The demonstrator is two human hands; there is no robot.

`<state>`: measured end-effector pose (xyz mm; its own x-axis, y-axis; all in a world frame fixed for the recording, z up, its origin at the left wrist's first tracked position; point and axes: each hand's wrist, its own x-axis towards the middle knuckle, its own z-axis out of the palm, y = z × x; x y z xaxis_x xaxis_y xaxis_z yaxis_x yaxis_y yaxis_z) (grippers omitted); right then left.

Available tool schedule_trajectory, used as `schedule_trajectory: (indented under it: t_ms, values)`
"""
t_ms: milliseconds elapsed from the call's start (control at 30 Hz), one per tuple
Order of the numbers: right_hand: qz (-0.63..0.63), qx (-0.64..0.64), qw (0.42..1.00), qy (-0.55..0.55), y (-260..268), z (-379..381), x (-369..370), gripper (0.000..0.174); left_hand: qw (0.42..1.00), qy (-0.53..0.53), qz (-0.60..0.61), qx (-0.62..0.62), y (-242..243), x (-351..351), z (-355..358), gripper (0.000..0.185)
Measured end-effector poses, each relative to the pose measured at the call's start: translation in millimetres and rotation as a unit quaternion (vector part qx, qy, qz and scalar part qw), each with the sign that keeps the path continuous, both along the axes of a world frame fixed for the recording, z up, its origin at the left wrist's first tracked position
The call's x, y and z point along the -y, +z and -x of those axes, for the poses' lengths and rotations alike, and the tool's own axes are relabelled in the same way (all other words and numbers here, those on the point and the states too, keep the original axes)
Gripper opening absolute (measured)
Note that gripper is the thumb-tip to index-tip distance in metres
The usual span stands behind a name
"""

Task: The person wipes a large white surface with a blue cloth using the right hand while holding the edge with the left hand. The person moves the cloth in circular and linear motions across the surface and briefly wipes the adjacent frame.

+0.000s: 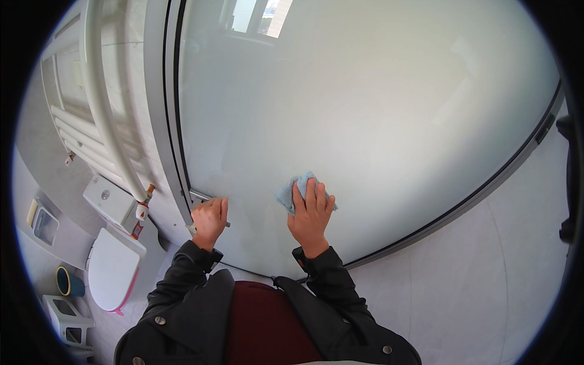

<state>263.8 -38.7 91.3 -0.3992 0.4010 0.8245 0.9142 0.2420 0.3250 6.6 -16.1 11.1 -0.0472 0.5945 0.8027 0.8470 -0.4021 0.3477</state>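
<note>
A large frosted glass door [365, 114] in a grey metal frame fills the middle of the head view. My right hand [311, 212] presses a light blue cloth [287, 195] flat against its lower part, fingers spread over the fabric. Part of the cloth is hidden under the palm. To the left, my left hand [211, 218] is closed around the metal door handle [200, 196] near the frame's edge. Only the ends of the handle show past the fingers.
White radiator pipes [98, 105] with a valve [143, 210] run down the left wall. Below them stands a toilet with its lid [114, 269] down. A blue bin [70, 282] and a white plastic stool [70, 319] sit at lower left. Tiled floor [447, 273] extends right.
</note>
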Motion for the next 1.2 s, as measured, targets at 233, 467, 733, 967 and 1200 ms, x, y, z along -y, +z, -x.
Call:
schedule_trajectory:
  t_ms: [233,467,733,967,1200]
  values:
    - [0.021,0.003,0.999,-0.047,-27.6,-41.0,9.9,0.057,1.000,0.001,0.006,-0.004,-3.0,-1.4,1.1,0.029]
    - [0.033,-0.081,0.993,-0.084,-49.0,-79.5,23.5,0.058,1.000,0.001,0.000,-0.001,-3.6,-1.4,0.6,0.027]
    - [0.017,-0.111,0.989,-0.097,-49.8,-118.0,38.3,0.080,1.000,-0.003,0.008,-0.002,-4.7,-2.4,1.8,0.028]
    - [-0.017,-0.316,0.945,-0.084,-38.4,-139.7,53.9,0.081,1.000,0.000,0.008,-0.008,-3.4,-1.4,0.9,0.030]
    - [-0.083,-0.465,0.881,0.004,-15.2,-146.7,52.5,0.076,1.000,-0.007,0.012,-0.005,-2.6,-1.3,1.8,0.031]
